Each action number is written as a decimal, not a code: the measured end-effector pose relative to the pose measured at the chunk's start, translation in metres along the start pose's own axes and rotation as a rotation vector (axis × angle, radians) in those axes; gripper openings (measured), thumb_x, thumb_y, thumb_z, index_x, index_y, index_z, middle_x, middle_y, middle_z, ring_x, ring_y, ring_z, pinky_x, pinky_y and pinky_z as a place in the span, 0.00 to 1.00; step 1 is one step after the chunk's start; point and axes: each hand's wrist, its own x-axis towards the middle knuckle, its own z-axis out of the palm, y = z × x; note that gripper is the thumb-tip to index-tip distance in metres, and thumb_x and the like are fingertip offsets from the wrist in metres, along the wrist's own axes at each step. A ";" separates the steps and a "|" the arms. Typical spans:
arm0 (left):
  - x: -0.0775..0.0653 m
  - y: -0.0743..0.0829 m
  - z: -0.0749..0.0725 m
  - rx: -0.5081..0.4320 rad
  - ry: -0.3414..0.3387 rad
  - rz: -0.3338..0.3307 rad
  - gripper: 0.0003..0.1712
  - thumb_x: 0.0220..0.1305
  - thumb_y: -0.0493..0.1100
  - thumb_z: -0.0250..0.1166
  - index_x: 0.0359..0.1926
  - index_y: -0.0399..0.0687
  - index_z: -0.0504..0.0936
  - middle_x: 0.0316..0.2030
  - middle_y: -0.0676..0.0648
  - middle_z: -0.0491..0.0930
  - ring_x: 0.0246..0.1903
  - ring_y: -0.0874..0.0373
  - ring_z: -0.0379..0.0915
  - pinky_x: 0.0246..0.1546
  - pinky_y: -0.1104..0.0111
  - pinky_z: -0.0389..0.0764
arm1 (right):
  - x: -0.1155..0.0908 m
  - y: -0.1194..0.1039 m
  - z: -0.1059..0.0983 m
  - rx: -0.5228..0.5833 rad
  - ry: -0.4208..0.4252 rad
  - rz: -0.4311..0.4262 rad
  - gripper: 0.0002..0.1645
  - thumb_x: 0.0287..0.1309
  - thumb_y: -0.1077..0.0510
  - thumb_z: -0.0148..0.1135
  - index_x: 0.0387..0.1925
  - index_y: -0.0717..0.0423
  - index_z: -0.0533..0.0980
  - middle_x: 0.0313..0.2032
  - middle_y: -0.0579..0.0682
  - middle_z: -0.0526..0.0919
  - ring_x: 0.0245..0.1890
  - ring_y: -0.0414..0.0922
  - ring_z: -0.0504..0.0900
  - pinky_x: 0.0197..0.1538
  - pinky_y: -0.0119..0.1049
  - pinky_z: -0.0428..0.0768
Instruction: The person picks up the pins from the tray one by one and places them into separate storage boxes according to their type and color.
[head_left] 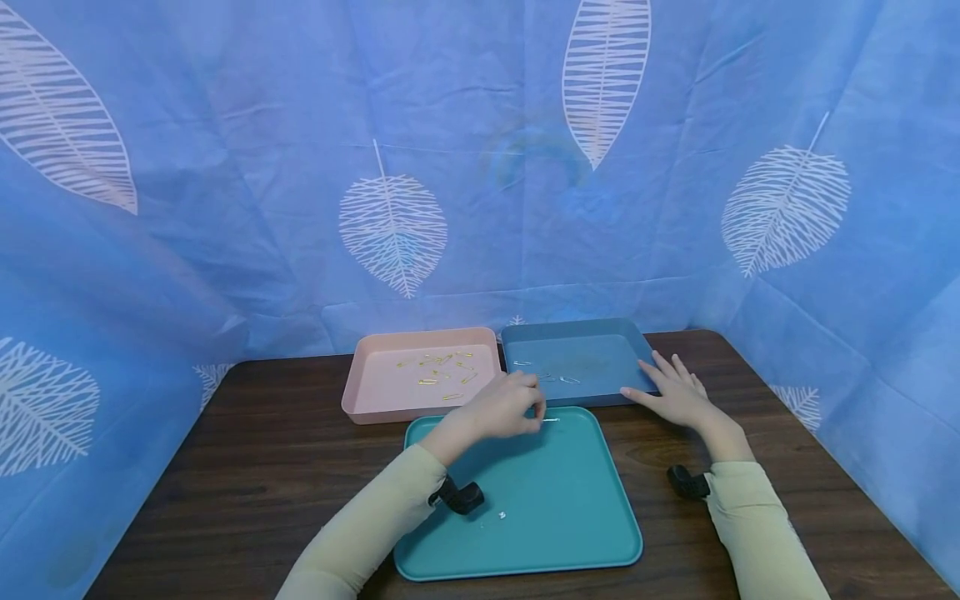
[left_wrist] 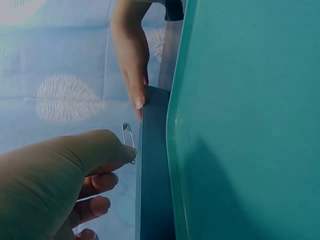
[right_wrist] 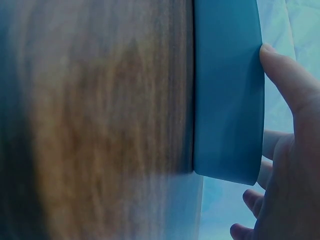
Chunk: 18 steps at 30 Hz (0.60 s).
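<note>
My left hand [head_left: 506, 407] pinches a silver safety pin [left_wrist: 126, 127] between thumb and forefinger, above the far edge of the teal tray [head_left: 555, 508]. In the left wrist view the pin's capped head points away from the fingertips. With fingers spread, my right hand [head_left: 678, 398] rests on the near right corner of the blue tray [head_left: 600, 358]; its thumb [right_wrist: 280, 70] touches the rim in the right wrist view. Several silver safety pins [head_left: 570, 380] lie in the blue tray, partly hidden by my left hand. Several gold safety pins [head_left: 427, 382] lie spread over the pink tray [head_left: 371, 396].
Pink and blue trays stand side by side at the back of the dark wooden table [head_left: 277, 467], with the teal tray in front. A small shiny bit [head_left: 502, 515] lies on the teal tray. Blue leaf-patterned cloth [head_left: 480, 208] hangs behind and at both sides.
</note>
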 end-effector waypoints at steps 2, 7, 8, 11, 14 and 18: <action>0.006 -0.002 0.001 0.001 0.006 -0.005 0.07 0.63 0.47 0.63 0.28 0.62 0.81 0.33 0.57 0.75 0.31 0.62 0.63 0.32 0.73 0.59 | 0.000 0.000 0.000 0.000 -0.002 0.001 0.56 0.61 0.28 0.52 0.74 0.62 0.52 0.75 0.69 0.42 0.74 0.72 0.35 0.66 0.76 0.37; 0.019 -0.006 0.004 -0.018 0.013 -0.036 0.07 0.64 0.47 0.63 0.28 0.62 0.80 0.32 0.57 0.73 0.30 0.62 0.62 0.32 0.72 0.59 | 0.000 0.000 0.000 0.009 -0.004 -0.002 0.56 0.61 0.29 0.53 0.74 0.62 0.52 0.75 0.69 0.42 0.73 0.72 0.33 0.66 0.76 0.36; 0.022 -0.007 0.004 -0.017 0.014 -0.044 0.07 0.64 0.47 0.63 0.28 0.62 0.80 0.32 0.57 0.73 0.30 0.62 0.61 0.32 0.72 0.60 | -0.001 -0.001 0.000 0.011 -0.004 -0.004 0.56 0.61 0.29 0.53 0.74 0.62 0.52 0.75 0.69 0.41 0.73 0.72 0.33 0.66 0.76 0.36; 0.028 -0.009 0.004 -0.017 0.024 -0.064 0.06 0.63 0.47 0.63 0.28 0.62 0.80 0.32 0.57 0.72 0.30 0.62 0.62 0.31 0.73 0.59 | -0.001 0.000 0.000 0.017 -0.004 -0.008 0.55 0.61 0.29 0.53 0.74 0.62 0.52 0.75 0.69 0.41 0.73 0.72 0.33 0.66 0.76 0.36; 0.033 -0.012 0.005 -0.035 0.032 -0.089 0.06 0.63 0.47 0.63 0.28 0.62 0.81 0.33 0.56 0.73 0.31 0.62 0.63 0.31 0.74 0.60 | -0.001 0.000 0.000 0.013 -0.004 -0.008 0.55 0.61 0.29 0.53 0.75 0.62 0.52 0.75 0.69 0.41 0.73 0.72 0.33 0.66 0.76 0.36; 0.041 -0.016 0.009 -0.064 0.044 -0.129 0.06 0.64 0.47 0.62 0.29 0.61 0.81 0.33 0.56 0.74 0.31 0.61 0.64 0.28 0.75 0.60 | 0.000 0.002 0.001 0.006 -0.003 -0.008 0.55 0.61 0.29 0.52 0.75 0.62 0.52 0.75 0.69 0.41 0.73 0.72 0.33 0.66 0.76 0.36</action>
